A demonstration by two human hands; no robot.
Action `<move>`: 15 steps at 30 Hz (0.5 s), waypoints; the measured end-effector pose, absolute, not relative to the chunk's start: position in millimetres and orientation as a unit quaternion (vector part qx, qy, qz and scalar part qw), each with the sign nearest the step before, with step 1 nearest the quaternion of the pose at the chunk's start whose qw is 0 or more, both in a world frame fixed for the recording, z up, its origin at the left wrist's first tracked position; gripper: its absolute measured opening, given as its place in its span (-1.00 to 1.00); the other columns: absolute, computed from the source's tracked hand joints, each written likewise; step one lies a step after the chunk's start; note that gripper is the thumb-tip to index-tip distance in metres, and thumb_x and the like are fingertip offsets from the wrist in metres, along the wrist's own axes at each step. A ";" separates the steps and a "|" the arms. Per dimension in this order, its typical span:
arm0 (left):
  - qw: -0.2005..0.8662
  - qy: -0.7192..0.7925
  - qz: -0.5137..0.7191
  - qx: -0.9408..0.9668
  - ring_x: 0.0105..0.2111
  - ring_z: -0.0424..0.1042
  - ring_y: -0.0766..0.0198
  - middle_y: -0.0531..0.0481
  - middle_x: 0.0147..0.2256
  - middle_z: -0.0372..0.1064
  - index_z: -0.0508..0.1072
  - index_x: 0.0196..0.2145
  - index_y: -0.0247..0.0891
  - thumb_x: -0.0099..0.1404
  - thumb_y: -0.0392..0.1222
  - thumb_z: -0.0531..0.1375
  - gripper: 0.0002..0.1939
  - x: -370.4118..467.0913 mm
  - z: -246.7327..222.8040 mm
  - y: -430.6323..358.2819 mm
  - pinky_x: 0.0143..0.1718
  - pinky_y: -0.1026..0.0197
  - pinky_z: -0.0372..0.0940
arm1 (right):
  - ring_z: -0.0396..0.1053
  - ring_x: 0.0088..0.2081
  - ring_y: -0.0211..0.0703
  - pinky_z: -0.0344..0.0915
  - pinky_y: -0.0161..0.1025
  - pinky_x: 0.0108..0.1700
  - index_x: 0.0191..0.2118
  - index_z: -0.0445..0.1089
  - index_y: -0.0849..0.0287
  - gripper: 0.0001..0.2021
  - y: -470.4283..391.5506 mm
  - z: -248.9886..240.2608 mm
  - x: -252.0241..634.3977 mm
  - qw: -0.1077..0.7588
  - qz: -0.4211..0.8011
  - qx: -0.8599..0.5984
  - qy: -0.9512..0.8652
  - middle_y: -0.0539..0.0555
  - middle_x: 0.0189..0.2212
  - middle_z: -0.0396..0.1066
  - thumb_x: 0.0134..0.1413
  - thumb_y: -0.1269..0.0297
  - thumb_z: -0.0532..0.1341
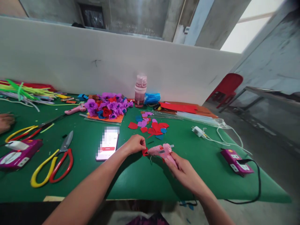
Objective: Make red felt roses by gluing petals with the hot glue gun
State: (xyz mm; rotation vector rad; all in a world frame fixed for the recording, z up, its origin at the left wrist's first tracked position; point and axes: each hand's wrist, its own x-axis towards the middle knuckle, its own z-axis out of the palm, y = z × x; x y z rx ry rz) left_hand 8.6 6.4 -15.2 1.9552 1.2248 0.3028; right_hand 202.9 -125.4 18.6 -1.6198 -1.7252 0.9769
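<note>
My right hand (179, 167) is wrapped round the handle of a pink hot glue gun (161, 150). The gun's nozzle points left at a small red petal piece (145, 152), touching it or very close to it. My left hand (137, 143) pinches that red piece between thumb and fingertips, just above the green table top (131, 184). Beyond my hands lie loose cut petals, among them red ones (156, 128), purple ones (142, 123) and blue ones (159, 137). A lit phone (108, 143) lies left of my left hand.
Scissors (62, 156) with yellow and red handles lie left. Behind the phone are purple and red paper flowers (112, 106) and a pink bottle (140, 90). A purple power box (236, 162) with a black cord sits right. Another person's hand (6, 122) rests far left.
</note>
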 end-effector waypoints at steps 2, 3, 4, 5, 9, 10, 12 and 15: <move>0.395 0.483 0.123 0.771 -0.57 0.25 0.36 0.09 -0.63 0.32 0.42 -0.62 -0.29 -0.09 -0.31 0.18 -0.97 8.5 -16.2 6.6 -0.55 0.33 0.03 | 0.23 -0.48 -0.22 0.10 -0.34 -0.44 -0.30 0.31 0.13 -0.75 -125.0 20.4 202.3 0.280 0.340 -0.610 -0.659 0.00 -0.49 0.36 0.14 0.08 0.02; 0.396 0.483 0.124 0.771 -0.57 0.26 0.36 0.09 -0.63 0.32 0.42 -0.62 -0.29 -0.09 -0.31 0.18 -0.97 8.5 -16.5 6.7 -0.55 0.33 0.03 | 0.24 -0.47 -0.21 0.10 -0.34 -0.43 -0.30 0.31 0.13 -0.75 -124.7 21.0 201.9 0.276 0.331 -0.611 -0.663 0.00 -0.48 0.36 0.14 0.09 0.02; 0.396 0.483 0.123 0.771 -0.57 0.26 0.36 0.09 -0.63 0.32 0.43 -0.61 -0.29 -0.09 -0.31 0.18 -0.97 8.5 -16.6 6.7 -0.55 0.33 0.03 | 0.24 -0.48 -0.21 0.10 -0.34 -0.43 -0.29 0.31 0.13 -0.75 -124.5 21.3 201.5 0.274 0.325 -0.614 -0.665 0.00 -0.47 0.37 0.14 0.09 0.02; 0.396 0.482 0.122 0.772 -0.57 0.26 0.36 0.09 -0.63 0.32 0.43 -0.61 -0.29 -0.10 -0.31 0.18 -0.97 8.5 -16.6 6.7 -0.55 0.33 0.03 | 0.24 -0.48 -0.21 0.09 -0.34 -0.43 -0.28 0.31 0.14 -0.76 -124.3 21.6 201.1 0.272 0.321 -0.617 -0.665 0.00 -0.48 0.37 0.13 0.10 0.02; 0.398 0.477 0.120 0.774 -0.56 0.26 0.36 0.08 -0.62 0.32 0.42 -0.61 -0.30 -0.09 -0.31 0.18 -0.97 8.4 -15.0 6.6 -0.55 0.33 0.03 | 0.22 -0.51 -0.23 0.08 -0.35 -0.46 -0.26 0.32 0.14 -0.73 -124.4 23.6 199.6 0.276 0.331 -0.623 -0.653 -0.02 -0.51 0.34 0.14 0.09 0.01; 0.399 0.477 0.120 0.774 -0.56 0.26 0.36 0.08 -0.62 0.32 0.43 -0.61 -0.30 -0.09 -0.30 0.18 -0.97 8.4 -14.6 6.6 -0.55 0.33 0.03 | 0.21 -0.52 -0.24 0.08 -0.35 -0.46 -0.26 0.33 0.14 -0.72 -124.6 24.5 199.4 0.282 0.338 -0.621 -0.648 -0.01 -0.52 0.34 0.14 0.08 0.00; 0.400 0.479 0.122 0.772 -0.56 0.26 0.35 0.07 -0.62 0.33 0.43 -0.61 -0.30 -0.10 -0.29 0.18 -0.96 8.3 -14.3 6.6 -0.55 0.33 0.04 | 0.21 -0.52 -0.24 0.10 -0.35 -0.48 -0.25 0.34 0.15 -0.70 -124.9 26.0 199.5 0.299 0.357 -0.619 -0.632 -0.01 -0.52 0.33 0.12 0.06 0.02; 0.397 0.482 0.123 0.771 -0.56 0.26 0.35 0.08 -0.62 0.33 0.43 -0.60 -0.29 -0.10 -0.28 0.17 -0.95 8.3 -15.7 7.0 -0.54 0.33 0.05 | 0.24 -0.52 -0.22 0.15 -0.33 -0.50 -0.12 0.33 0.15 -0.64 -125.0 25.5 200.9 0.323 0.397 -0.624 -0.591 -0.01 -0.55 0.32 0.06 0.03 0.08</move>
